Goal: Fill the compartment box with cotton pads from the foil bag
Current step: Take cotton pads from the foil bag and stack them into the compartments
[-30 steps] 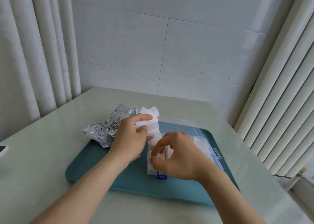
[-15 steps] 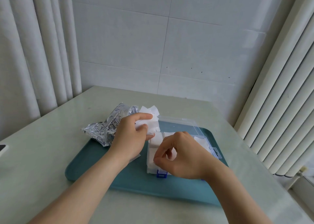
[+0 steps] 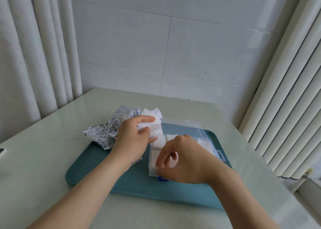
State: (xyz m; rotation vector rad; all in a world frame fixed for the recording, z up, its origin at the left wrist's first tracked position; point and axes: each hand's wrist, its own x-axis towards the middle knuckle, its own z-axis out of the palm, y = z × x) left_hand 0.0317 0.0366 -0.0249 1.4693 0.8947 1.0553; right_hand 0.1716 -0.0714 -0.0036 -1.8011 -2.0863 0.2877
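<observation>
Left hand point(image 3: 132, 138) is clamping a stack of cotton pads point(image 3: 155, 125) above the far-left corner of the compartment box point(image 3: 206, 140), foil bag point(image 3: 104, 133) lying left of it, right hand point(image 3: 184, 161) is pinching a single pad point(image 3: 153, 168) into its near-left cell; soft, light, likely best edge-pinched.

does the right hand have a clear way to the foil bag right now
Probably not: the left hand, gripping a wad of cotton pads, sits between the right hand and the foil bag.
</observation>
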